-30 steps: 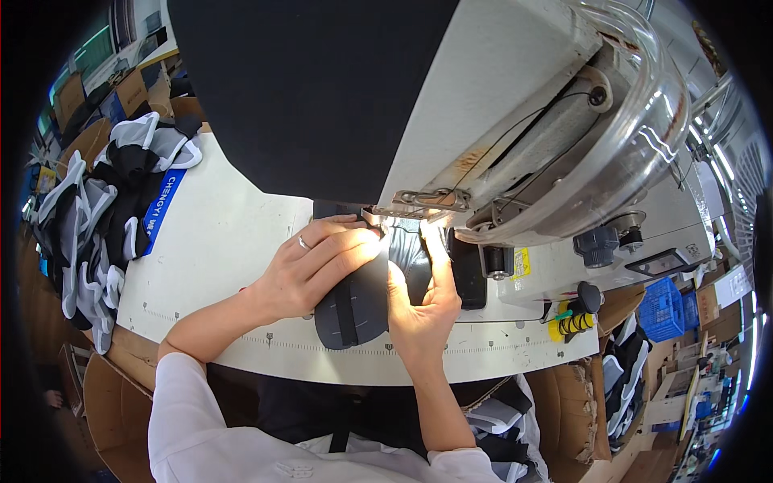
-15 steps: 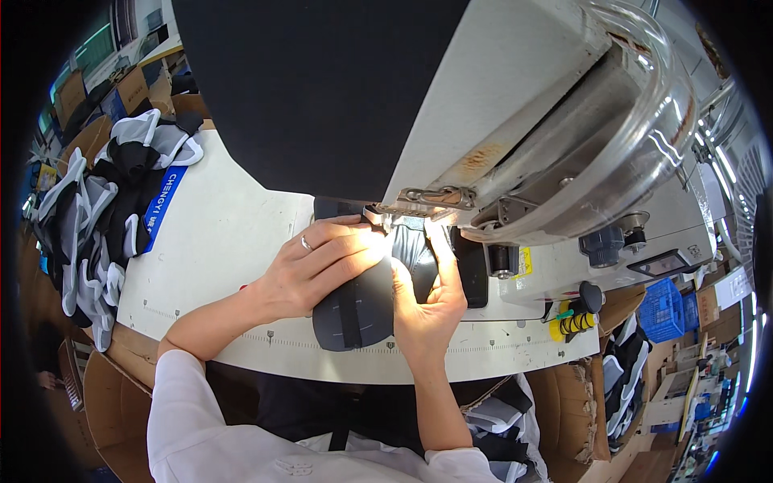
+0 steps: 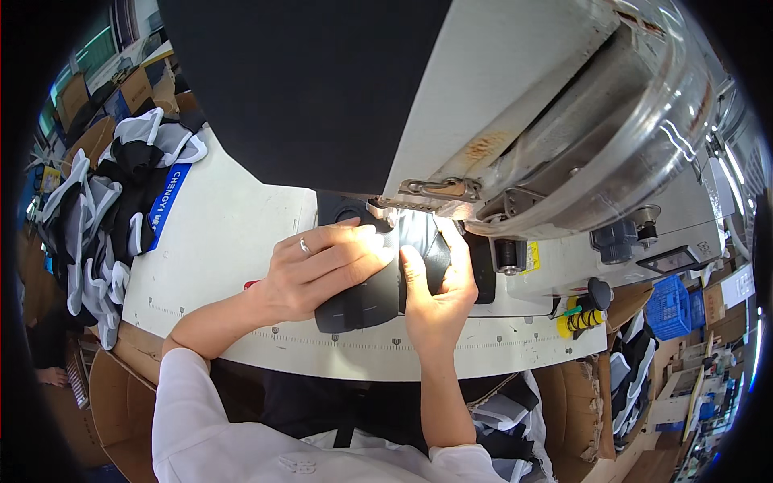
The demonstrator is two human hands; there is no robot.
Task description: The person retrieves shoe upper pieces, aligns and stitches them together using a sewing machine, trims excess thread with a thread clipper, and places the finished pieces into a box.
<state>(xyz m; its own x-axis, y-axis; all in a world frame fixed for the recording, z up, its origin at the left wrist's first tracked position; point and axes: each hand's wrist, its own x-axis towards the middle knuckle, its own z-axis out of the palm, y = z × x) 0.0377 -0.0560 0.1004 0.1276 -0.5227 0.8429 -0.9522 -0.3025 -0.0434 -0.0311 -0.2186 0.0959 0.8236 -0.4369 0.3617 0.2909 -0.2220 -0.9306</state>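
Note:
A black padded fabric piece point(image 3: 358, 306) lies on the white sewing table point(image 3: 266, 193), its far end at the presser foot point(image 3: 389, 212) of a large sewing machine point(image 3: 475, 121). My left hand point(image 3: 318, 270), with a ring on one finger, holds it from the left, fingers together and bent over its top near the needle. On the right, my right hand point(image 3: 441, 298) has thumb and forefinger closed on the piece's other side, where a grey and black folded part point(image 3: 435, 256) shows. Bright lamp light washes out the stitching spot, and the needle is hidden.
A heap of black, grey and white fabric parts point(image 3: 97, 233) hangs over the table's left side. Yellow and black wound rings point(image 3: 581, 320) sit at the right edge. Cardboard boxes point(image 3: 564, 410) with more parts stand below; a blue crate point(image 3: 670, 307) is farther right.
The black piece has slid away from me toward the machine, its near end now closer to my left hand. Both hands stay on it, with the right shifted slightly rightward.

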